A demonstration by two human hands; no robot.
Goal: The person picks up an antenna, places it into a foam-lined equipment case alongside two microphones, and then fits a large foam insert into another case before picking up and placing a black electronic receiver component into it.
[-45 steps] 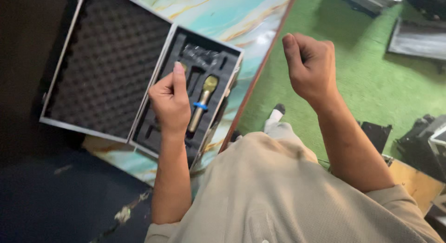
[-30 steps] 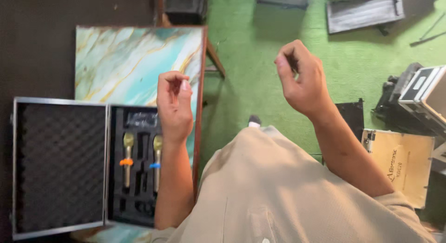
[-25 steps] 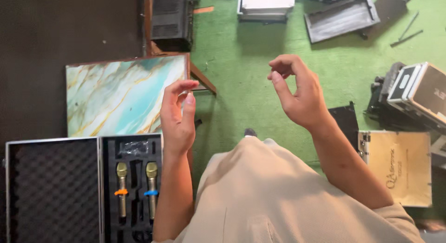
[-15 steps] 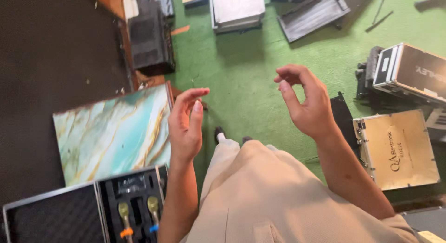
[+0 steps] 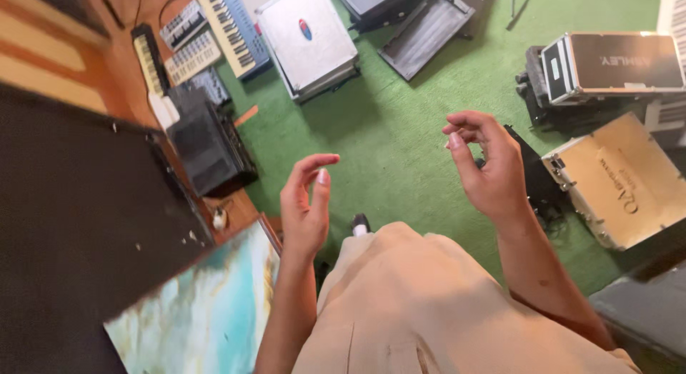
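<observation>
My left hand [image 5: 306, 206] is raised in front of me with the fingers loosely curled and apart, holding nothing. My right hand [image 5: 484, 163] hovers at the same height, fingers bent toward the thumb, also with nothing in it. Both hang in the air above the green carpet [image 5: 389, 142], over my beige trousers [image 5: 436, 302]. The corner of a marbled turquoise tabletop [image 5: 207, 313] lies just below and left of my left hand.
A black speaker-like box [image 5: 207, 145] and several keyboards [image 5: 232, 20] stand at the upper left. A silver flight case [image 5: 307, 38], a dark open lid [image 5: 425, 31], a black-and-silver case [image 5: 607, 63] and a tan case [image 5: 622, 177] lie on the carpet.
The view has swung up and away: the open foam-lined case with two microphones has left the frame. Both hands have loosened from fists into apart, curled fingers.
</observation>
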